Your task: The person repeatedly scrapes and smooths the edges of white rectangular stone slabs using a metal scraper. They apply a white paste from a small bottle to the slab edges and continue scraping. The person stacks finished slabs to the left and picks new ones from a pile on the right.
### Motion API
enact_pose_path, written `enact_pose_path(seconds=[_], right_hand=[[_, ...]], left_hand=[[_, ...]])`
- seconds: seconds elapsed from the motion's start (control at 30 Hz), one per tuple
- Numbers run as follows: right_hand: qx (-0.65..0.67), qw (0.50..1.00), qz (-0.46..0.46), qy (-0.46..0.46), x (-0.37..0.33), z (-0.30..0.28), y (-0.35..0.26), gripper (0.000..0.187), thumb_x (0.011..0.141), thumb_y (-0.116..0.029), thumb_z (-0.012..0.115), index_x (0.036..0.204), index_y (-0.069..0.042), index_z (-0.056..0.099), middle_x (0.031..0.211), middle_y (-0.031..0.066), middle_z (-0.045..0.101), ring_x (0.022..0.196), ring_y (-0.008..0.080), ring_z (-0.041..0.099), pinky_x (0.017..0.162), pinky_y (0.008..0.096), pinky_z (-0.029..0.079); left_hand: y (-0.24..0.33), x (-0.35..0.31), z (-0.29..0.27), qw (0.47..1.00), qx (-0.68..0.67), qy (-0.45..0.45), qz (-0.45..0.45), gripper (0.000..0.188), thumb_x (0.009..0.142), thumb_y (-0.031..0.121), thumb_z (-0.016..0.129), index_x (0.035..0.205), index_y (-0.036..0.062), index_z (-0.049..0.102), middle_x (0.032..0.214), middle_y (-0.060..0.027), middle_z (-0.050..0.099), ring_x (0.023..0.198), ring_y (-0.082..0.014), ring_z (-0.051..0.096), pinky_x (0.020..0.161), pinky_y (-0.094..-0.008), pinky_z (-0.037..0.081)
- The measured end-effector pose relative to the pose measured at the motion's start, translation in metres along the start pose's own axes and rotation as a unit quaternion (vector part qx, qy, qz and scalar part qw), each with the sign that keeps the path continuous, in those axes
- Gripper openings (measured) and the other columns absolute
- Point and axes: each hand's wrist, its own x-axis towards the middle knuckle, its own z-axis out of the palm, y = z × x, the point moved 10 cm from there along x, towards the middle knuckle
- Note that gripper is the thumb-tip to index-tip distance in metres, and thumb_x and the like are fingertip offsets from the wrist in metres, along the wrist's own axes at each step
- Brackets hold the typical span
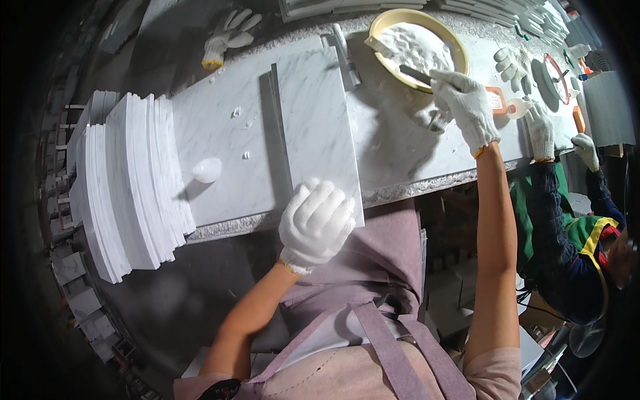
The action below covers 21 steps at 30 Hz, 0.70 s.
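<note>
A long grey-veined white marble slab [313,113] lies across the bench, its near end jutting past the front edge. My left hand [317,223], in a white knit glove, is closed over that near end with bent fingers on top; the thumb is hidden. To the right, my right hand [467,107], also gloved, grips a flat grey scraper blade [415,74] whose tip reaches over the bowl's near rim. White powdery or pasty material [420,48] fills much of the round yellow bowl [460,50]. Shadow covers the bench below my right hand.
At left, several thin marble slabs [137,180] stand stacked on the bench [220,133], near a white rounded piece [207,170]. A loose glove [230,39] lies beyond. On the right, a co-worker's gloved hand [540,130] is near a small bottle [519,108] and an orange-rimmed tray [495,100].
</note>
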Motion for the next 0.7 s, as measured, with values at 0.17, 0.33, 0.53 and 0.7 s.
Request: enact_pose_path(seconds=[0.17,0.33,0.53,0.7], right_hand=[[0.029,1.0,-0.002,0.005,-0.001,0.0,0.002,0.033,0.102,-0.017,0.07,0.13,0.0,0.072,0.083,-0.0032,0.066,0.066,0.0028,0.054,0.055,0.0199,0.042],[0.036,0.999,-0.008,0.019,-0.028,-0.008,-0.011,0.037,0.102,-0.019,0.071,0.134,0.0,0.07,0.081,-0.0021,0.065,0.064,0.0027,0.054,0.051,0.0175,0.04],[0.141,0.986,0.089,-0.028,-0.122,0.012,0.01,0.037,0.099,-0.018,0.074,0.132,-0.003,0.072,0.088,-0.0001,0.072,0.067,0.0036,0.059,0.054,0.0185,0.045],[0.156,0.972,0.167,-0.045,-0.186,0.047,0.041,0.039,0.098,-0.017,0.078,0.132,0.0,0.071,0.085,0.0006,0.072,0.067,0.0055,0.061,0.056,0.0197,0.047]], left_hand=[[0.001,-0.002,-0.004,0.999,-0.001,0.05,0.008,0.023,0.083,0.011,0.075,0.106,0.0066,0.074,0.114,-0.0099,0.069,0.113,-0.0322,0.067,0.094,-0.0498,0.056],[-0.006,-0.003,0.002,0.999,-0.012,0.038,-0.015,0.015,0.085,0.012,0.074,0.099,0.0067,0.074,0.107,-0.0102,0.069,0.106,-0.0337,0.068,0.09,-0.0501,0.056],[-0.004,-0.007,-0.002,0.997,-0.009,0.073,-0.009,0.015,0.086,0.013,0.073,0.099,0.0064,0.074,0.107,-0.0104,0.068,0.106,-0.0328,0.068,0.089,-0.0503,0.056],[0.001,-0.011,-0.01,0.996,0.008,0.093,-0.009,0.02,0.089,0.016,0.074,0.108,0.0096,0.076,0.114,-0.0078,0.07,0.115,-0.0307,0.067,0.101,-0.0496,0.054]])
